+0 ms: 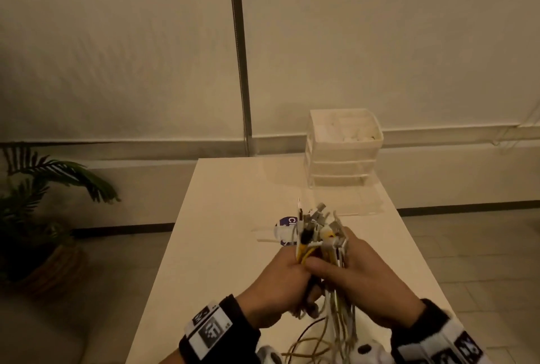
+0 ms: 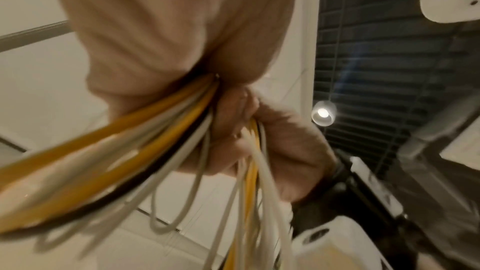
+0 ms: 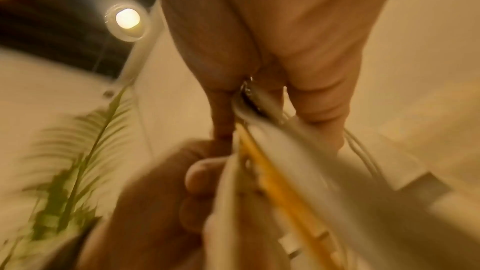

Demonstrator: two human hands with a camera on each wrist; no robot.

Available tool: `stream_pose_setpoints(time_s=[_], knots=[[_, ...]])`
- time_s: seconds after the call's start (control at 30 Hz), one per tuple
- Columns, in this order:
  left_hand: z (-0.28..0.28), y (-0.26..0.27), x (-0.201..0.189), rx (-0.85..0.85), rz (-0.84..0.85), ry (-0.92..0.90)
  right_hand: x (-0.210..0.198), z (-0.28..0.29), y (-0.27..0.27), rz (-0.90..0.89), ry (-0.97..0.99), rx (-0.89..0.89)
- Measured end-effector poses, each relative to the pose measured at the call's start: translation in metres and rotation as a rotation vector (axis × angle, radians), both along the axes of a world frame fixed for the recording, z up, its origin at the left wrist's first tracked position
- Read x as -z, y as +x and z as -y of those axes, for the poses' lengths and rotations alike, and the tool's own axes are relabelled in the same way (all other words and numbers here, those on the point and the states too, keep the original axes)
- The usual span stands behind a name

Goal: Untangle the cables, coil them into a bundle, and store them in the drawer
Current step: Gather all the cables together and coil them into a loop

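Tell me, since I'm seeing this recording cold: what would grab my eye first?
First, the cables: a thick yellow, white and black bunch clutched above the near end of the white table, with the left hand and the right hand both wrapped round it and connector ends sticking up. Next, the pale plastic drawer unit at the table's far right corner. A potted palm stands on the floor to the left.
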State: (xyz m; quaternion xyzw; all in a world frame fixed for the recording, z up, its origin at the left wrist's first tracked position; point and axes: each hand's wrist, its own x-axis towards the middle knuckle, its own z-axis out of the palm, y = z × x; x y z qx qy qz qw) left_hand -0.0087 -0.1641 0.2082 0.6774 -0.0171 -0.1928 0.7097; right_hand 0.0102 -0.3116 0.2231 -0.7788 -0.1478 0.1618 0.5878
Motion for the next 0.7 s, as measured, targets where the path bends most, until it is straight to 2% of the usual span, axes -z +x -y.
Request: stream_pose_setpoints(time_s=[0.1,0.27,0.37,0.47,0.53,0.63,0.7], knots=[[-0.009,0.001,0.003,-0.104,-0.134,-0.15,-0.001,0.001,0.001,-0.17,0.19,0.042],[-0.011,0.0,0.004,-0.153,-0.418,-0.525,-0.004,-0.006,-0.002,-0.126,0.163,0.134],[-0.01,-0.003,0.007,-0.133,-0.463,-0.606,-0.014,-0.012,-0.008,0.17,-0.157,0.066],[-0.005,-0.01,0.002,-0.065,-0.43,-0.717,-0.017,-0.021,-0.019,0.187,-0.346,-0.052],[-0.001,-0.015,-0.003,-0.065,-0.43,-0.768,-0.017,-0.025,-0.027,0.265,-0.542,-0.144],[0.004,-0.02,-0.003,-0.081,-0.407,-0.68,-0.019,-0.023,-0.036,0.458,-0.901,-0.235],[0.008,-0.023,-0.002,-0.091,-0.405,-0.604,-0.018,-0.022,-0.041,0.534,-0.961,-0.27]])
